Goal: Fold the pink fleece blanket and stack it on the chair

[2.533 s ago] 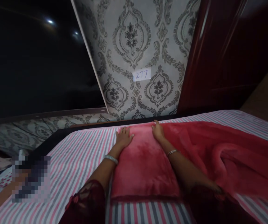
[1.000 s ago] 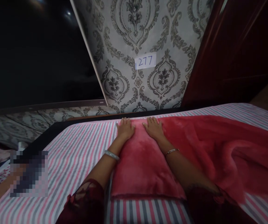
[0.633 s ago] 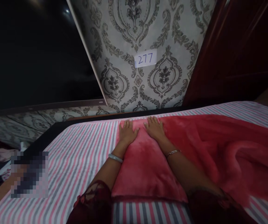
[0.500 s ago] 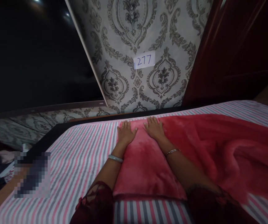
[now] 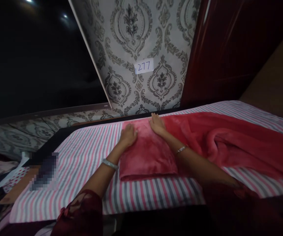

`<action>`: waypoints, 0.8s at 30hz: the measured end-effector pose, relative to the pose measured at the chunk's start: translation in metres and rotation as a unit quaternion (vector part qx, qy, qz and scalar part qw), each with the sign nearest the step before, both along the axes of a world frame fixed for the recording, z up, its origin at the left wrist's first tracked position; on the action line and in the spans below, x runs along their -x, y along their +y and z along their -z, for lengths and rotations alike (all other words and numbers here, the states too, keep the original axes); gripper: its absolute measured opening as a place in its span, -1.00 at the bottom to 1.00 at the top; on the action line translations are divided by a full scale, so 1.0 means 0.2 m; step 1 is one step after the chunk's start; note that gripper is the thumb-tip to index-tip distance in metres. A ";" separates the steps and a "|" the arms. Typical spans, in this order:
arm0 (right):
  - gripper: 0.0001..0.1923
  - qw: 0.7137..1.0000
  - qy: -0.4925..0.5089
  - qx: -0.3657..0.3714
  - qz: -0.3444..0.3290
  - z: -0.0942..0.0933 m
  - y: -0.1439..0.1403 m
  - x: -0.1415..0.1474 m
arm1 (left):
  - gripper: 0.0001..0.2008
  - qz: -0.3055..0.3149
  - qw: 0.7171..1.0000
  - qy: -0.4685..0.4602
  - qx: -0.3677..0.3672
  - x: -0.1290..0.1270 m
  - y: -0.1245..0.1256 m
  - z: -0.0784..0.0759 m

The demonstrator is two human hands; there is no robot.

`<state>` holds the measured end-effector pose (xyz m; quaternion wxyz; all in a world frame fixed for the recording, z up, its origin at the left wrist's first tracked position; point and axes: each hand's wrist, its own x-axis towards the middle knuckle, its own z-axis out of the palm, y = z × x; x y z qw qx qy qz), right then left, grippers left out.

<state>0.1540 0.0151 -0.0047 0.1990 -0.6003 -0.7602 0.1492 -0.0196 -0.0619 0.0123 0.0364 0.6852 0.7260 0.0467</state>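
On the striped bed (image 5: 87, 154), both hands, left hand (image 5: 128, 135) and right hand (image 5: 157, 124), still press flat and unclenched on the red blanket (image 5: 205, 137), now lying smoother.

Handwritten "277" on a small white label (image 5: 144, 66) on the patterned wallpaper (image 5: 131, 39)
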 end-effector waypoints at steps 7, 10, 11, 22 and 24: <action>-0.43 0.997 -0.051 -0.039 -0.030 0.21 -0.31 -0.04 | -0.40 0.096 0.994 0.034 -0.026 -0.25 -0.17 0.20; -0.44 0.995 -0.071 -0.065 -0.030 0.26 -0.32 -0.06 | -0.39 0.094 0.993 0.051 -0.056 -0.23 -0.19 0.24; -0.44 0.994 -0.075 -0.069 -0.030 0.27 -0.32 -0.06 | -0.39 0.092 0.993 0.053 -0.052 -0.22 -0.19 0.25; -0.43 0.995 -0.071 -0.056 -0.043 0.25 -0.30 -0.07 | -0.32 0.050 0.997 0.050 0.036 0.17 -0.36 0.21; -0.44 0.996 -0.061 -0.031 -0.049 0.22 -0.30 -0.09 | -0.33 0.036 0.997 0.043 0.043 0.21 -0.41 0.19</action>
